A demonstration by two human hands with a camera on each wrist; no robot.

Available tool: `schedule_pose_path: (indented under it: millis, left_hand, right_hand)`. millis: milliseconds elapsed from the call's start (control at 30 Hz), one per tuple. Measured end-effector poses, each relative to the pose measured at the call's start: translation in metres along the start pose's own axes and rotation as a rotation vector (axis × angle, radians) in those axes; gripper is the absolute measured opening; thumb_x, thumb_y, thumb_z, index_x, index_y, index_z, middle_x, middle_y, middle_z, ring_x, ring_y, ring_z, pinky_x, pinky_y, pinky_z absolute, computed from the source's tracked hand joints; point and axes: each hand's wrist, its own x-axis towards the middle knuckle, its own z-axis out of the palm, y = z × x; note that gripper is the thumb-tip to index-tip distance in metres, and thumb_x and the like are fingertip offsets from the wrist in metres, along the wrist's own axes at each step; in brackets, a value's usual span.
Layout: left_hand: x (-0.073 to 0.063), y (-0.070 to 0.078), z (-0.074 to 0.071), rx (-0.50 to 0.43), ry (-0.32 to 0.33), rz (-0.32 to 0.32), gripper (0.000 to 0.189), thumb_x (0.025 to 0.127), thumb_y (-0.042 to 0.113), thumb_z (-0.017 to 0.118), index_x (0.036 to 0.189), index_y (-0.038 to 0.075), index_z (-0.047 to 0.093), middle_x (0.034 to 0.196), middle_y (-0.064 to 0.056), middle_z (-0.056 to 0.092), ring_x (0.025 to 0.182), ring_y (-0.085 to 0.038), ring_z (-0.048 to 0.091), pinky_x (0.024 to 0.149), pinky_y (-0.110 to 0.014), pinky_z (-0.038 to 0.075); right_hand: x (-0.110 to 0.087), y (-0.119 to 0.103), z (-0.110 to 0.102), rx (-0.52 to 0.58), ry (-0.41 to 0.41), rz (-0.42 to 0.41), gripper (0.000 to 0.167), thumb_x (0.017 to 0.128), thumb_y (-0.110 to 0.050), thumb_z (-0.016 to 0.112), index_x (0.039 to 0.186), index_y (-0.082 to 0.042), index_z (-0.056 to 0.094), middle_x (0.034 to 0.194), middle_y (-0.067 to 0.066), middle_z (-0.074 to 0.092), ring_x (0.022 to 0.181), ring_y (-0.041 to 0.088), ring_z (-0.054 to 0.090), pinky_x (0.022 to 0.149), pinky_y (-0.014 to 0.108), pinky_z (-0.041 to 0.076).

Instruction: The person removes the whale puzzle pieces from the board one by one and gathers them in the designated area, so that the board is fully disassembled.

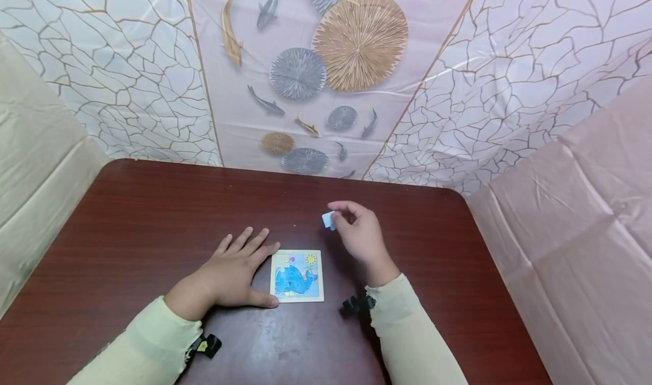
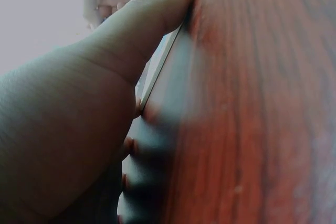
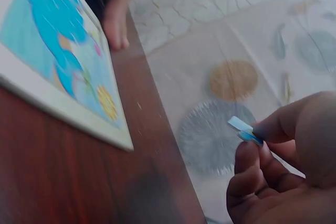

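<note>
A square whale jigsaw puzzle (image 1: 296,283) with a pale frame lies on the table. Spread flat beside it, my left hand (image 1: 231,272) touches the frame's left edge with thumb and index finger; the left wrist view shows the thumb (image 2: 157,11) against the frame. Above and to the right of the puzzle, my right hand (image 1: 360,235) is raised off the table. Between its thumb and fingers it pinches a small light blue puzzle piece (image 1: 327,220). Seen from the right wrist, the piece (image 3: 241,125) has a pale part and a bluer part, partly covered by the fingertips.
The dark red-brown table (image 1: 168,215) has rounded far corners. A patterned cloth (image 1: 254,136) with fish and round leaves hangs behind it, and plain cloth (image 1: 586,204) hangs along the sides. Each wrist carries a small black camera mount (image 1: 206,345).
</note>
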Motion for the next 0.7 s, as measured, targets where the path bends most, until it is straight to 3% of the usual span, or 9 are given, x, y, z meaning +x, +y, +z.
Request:
schedule_pose_path:
  millis: [333,700]
  left_hand:
    - [-0.001,0.0,0.0,0.0,0.005,0.005,0.122,0.082,0.092,0.076,0.178,0.029,0.036,0.191,-0.009,0.016,0.176,-0.047,0.012,0.135,-0.08,0.013]
    - [0.0,0.0,0.0,-0.007,0.004,0.005,0.121,0.083,0.091,0.076,0.179,0.029,0.035,0.191,-0.009,0.016,0.176,-0.047,0.01,0.135,-0.08,0.012]
  right_hand:
    - [0.018,0.032,-0.031,-0.04,0.127,0.093,0.023,0.104,-0.02,0.08,0.122,-0.007,0.086,0.104,0.009,0.082,0.09,0.02,0.07,0.072,0.023,0.056]
    - [0.024,0.059,-0.042,-0.006,0.122,0.201,0.019,0.105,-0.018,0.078,0.119,-0.008,0.086,0.093,0.014,0.082,0.077,0.021,0.074,0.065,0.028,0.061]
